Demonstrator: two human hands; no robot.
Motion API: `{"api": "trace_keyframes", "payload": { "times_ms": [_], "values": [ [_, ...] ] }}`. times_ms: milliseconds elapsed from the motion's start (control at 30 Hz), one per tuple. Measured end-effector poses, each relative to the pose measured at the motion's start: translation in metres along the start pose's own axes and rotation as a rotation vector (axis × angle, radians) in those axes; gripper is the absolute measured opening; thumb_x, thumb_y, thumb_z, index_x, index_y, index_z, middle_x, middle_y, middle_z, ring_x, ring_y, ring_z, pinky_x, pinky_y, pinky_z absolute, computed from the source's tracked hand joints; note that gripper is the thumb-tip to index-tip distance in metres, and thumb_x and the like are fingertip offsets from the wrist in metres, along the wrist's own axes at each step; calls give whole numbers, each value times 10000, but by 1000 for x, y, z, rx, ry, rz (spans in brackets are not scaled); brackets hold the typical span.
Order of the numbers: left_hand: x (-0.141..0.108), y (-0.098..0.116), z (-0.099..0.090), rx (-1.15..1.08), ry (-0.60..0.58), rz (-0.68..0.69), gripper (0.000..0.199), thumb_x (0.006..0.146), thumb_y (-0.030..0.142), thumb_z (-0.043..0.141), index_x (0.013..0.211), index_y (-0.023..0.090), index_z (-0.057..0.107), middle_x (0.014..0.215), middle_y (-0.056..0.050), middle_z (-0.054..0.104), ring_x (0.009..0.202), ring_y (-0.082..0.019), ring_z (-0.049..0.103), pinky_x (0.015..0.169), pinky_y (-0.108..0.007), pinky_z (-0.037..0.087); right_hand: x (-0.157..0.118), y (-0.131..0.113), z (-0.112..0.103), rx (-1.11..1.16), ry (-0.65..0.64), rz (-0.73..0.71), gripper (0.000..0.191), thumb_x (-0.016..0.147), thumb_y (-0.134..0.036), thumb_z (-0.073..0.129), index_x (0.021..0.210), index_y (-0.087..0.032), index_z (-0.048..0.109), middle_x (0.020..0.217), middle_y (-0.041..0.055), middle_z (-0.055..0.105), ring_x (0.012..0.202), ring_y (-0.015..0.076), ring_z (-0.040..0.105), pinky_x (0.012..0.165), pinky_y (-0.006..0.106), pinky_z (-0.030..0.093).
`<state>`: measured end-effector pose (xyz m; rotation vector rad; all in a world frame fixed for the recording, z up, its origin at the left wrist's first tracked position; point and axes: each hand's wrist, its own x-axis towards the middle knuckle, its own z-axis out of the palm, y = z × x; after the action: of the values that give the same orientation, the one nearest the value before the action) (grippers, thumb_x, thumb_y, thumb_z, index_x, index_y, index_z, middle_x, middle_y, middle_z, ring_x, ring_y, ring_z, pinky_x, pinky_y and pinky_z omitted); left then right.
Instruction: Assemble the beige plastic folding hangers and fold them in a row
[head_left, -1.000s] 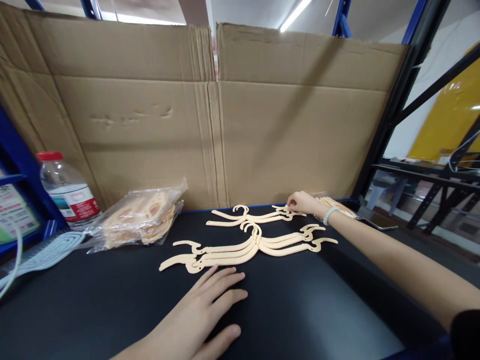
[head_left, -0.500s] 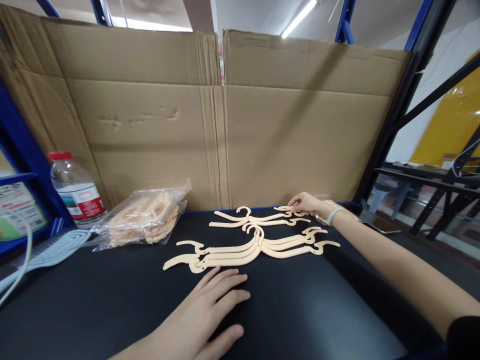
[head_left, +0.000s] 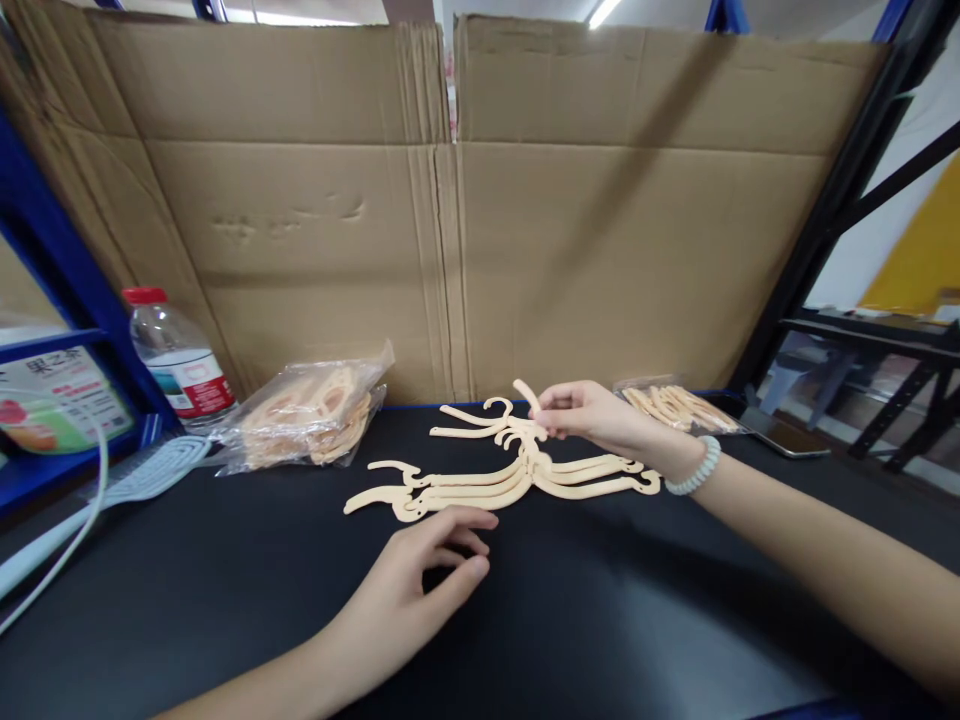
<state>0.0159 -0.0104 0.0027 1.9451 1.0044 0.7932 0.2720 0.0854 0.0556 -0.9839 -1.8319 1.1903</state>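
Note:
Between the fingertips and thumb of my right hand [head_left: 600,418] is a small curved cream plastic hanger piece [head_left: 526,393], raised above the back hangers. Below it, partly covered by that hand, lie the cream plastic back hangers [head_left: 469,431]. A stack of front hangers [head_left: 472,492] lies closer to me, with hooks pointing away and curved end pieces at the left. My left hand [head_left: 427,575] hovers at the near side of this stack, fingers loosely bent and thumb apart, with nothing in it.
Clear bags of cream parts sit at the back left [head_left: 315,405] and back right [head_left: 675,405]. A red-capped bottle [head_left: 184,365] and a pale blue brush [head_left: 142,475] are at left. A phone [head_left: 787,436] lies at right. Cardboard [head_left: 637,250] walls off the black table [head_left: 247,580].
My right hand has come left and nearer from the back right, lifting the curved piece. My left hand has gone from flat fingers to bent ones. The view has tilted down.

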Motion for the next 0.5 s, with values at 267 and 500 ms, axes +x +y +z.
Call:
{"api": "trace_keyframes", "payload": {
  "times_ms": [267,500],
  "values": [
    [4,5,1,-439,60,-201,276,768,386,708,878,141,646,854,-77,709,664,-166,675,636,-267,542,-10,-27,75,39,-214,-92,123,740,-228,701,770,-139,622,696,-11,614,625,97,561,594,225,436],
    [4,4,-4,-538,104,-247,292,712,406,762,739,142,640,801,-57,707,613,-138,657,591,-225,520,13,-9,49,-73,32,-148,218,700,-254,742,882,-146,690,722,1,650,649,105,589,621,232,471]
  ]
}}
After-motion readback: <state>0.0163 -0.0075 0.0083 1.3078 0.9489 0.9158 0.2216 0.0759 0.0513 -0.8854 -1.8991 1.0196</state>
